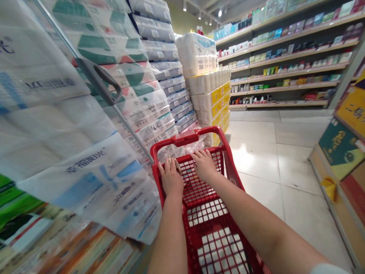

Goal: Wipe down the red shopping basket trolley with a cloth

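Note:
A red plastic shopping basket (190, 228) with grid walls stands below me, seen from above. My left hand (173, 181) is at the left end of its far wall, fingers bent over a small brownish patterned thing (178, 166) that I cannot make out. The fingers of my right hand (205, 166) curl over the top of the same wall, right of the left hand. Crumpled clear plastic (196, 145) shows just beyond the right fingertips. A long metal pull rod with a grey handle (99, 82) slants up and left from the basket.
Stacked tissue packs (90, 168) rise close on the left, with toilet roll packs (209, 92) farther along. Product shelves (288, 75) line the back. Boxes (344, 147) stand on a low display at right. Pale tiled floor (261, 150) runs between.

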The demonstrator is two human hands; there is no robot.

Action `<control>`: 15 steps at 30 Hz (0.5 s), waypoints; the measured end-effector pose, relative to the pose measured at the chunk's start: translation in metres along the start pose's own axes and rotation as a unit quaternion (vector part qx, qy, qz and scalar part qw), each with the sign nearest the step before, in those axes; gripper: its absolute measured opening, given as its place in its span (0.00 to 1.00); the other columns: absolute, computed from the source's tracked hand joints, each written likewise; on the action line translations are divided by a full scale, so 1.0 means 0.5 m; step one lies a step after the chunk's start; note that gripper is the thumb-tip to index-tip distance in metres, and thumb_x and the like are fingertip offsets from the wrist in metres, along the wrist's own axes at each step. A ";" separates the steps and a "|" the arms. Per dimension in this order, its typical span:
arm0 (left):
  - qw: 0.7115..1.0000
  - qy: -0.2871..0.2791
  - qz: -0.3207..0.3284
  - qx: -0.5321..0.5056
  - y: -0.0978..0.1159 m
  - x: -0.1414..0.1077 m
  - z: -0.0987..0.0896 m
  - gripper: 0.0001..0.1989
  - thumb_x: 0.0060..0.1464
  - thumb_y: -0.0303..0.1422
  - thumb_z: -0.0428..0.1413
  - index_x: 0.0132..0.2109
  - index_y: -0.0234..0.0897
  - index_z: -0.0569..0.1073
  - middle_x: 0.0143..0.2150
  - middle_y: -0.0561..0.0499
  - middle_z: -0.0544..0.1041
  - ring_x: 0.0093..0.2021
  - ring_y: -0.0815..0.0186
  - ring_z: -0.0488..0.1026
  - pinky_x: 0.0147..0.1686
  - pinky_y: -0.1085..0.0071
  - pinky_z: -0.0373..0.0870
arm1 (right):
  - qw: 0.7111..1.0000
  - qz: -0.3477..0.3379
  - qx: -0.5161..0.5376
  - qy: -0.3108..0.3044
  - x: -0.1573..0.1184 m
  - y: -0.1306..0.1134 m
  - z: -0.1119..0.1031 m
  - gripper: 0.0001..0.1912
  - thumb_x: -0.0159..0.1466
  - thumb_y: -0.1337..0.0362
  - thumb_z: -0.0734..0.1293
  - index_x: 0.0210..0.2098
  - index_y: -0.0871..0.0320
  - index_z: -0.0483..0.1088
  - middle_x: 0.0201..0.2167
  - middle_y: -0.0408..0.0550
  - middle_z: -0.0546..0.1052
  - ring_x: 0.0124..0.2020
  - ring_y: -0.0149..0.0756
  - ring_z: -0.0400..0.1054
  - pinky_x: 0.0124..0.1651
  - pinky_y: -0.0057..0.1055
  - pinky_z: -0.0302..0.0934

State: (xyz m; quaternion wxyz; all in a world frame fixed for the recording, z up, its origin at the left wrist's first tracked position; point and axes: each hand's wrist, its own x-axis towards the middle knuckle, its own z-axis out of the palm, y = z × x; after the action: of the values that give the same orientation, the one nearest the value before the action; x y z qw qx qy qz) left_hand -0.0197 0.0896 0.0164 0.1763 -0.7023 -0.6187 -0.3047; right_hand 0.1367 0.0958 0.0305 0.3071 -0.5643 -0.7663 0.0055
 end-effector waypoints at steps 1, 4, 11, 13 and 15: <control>1.000 -0.008 0.007 -0.007 0.002 0.000 0.001 0.28 0.55 0.20 0.43 0.63 0.29 0.63 0.65 0.39 0.62 0.69 0.54 0.50 0.67 0.48 0.51 | 1.000 0.000 -0.001 0.000 0.000 0.000 0.001 0.26 0.63 0.67 0.59 0.61 0.56 0.62 0.63 0.49 0.64 0.66 0.45 0.49 0.67 0.45 0.35; 0.998 -0.038 0.042 -0.039 0.004 0.001 0.004 0.30 0.54 0.20 0.43 0.64 0.35 0.63 0.66 0.44 0.61 0.69 0.55 0.50 0.65 0.52 0.57 | 1.000 -0.001 -0.003 0.007 0.000 0.001 0.002 0.26 0.63 0.66 0.60 0.61 0.56 0.63 0.63 0.50 0.64 0.65 0.45 0.49 0.67 0.46 0.35; 1.000 -0.014 0.004 -0.010 0.002 0.000 0.005 0.27 0.56 0.22 0.44 0.63 0.30 0.63 0.65 0.39 0.62 0.69 0.53 0.51 0.66 0.48 0.52 | 1.000 -0.002 -0.001 0.005 0.001 0.001 0.004 0.26 0.63 0.67 0.59 0.61 0.57 0.62 0.63 0.50 0.64 0.66 0.46 0.49 0.67 0.46 0.35; 0.999 -0.036 0.025 -0.023 0.006 -0.001 0.005 0.29 0.55 0.21 0.44 0.64 0.32 0.62 0.66 0.41 0.61 0.69 0.53 0.49 0.65 0.52 0.56 | 1.000 -0.003 -0.003 0.008 0.001 0.001 0.004 0.26 0.63 0.67 0.59 0.61 0.57 0.63 0.63 0.49 0.64 0.65 0.46 0.49 0.67 0.46 0.35; 0.998 -0.039 0.032 -0.024 0.007 -0.001 0.004 0.29 0.55 0.21 0.44 0.64 0.32 0.62 0.66 0.43 0.62 0.69 0.53 0.49 0.65 0.52 0.57 | 1.000 -0.004 -0.004 0.010 0.000 0.002 0.004 0.26 0.63 0.66 0.59 0.61 0.57 0.63 0.63 0.49 0.64 0.65 0.46 0.49 0.67 0.46 0.35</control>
State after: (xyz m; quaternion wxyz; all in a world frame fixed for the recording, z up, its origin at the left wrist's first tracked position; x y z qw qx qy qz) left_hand -0.0159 0.0900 0.0148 0.1453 -0.7371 -0.5947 -0.2862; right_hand 0.1365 0.0971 0.0286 0.3126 -0.5628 -0.7652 -0.0045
